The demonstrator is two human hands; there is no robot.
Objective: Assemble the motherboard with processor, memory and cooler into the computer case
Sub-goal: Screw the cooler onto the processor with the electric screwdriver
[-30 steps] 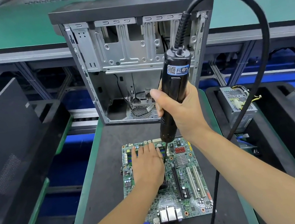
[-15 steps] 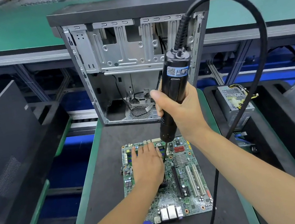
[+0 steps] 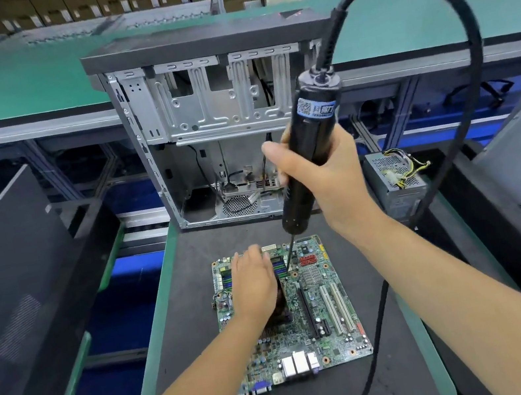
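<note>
Dark mat (image 3: 400,364) bears motherboard (image 3: 325,294); right hand (image 3: 329,178) grips screwdriver (image 3: 309,154).

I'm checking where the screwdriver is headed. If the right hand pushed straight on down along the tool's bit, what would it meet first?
Most likely the motherboard: the right hand grips the electric screwdriver, whose bit slants down to the board just right of the left hand. Whether the tip already touches is unclear.

QR-code label on the electric screwdriver (image 3: 308,150), its printed characters too blurred to read
</note>
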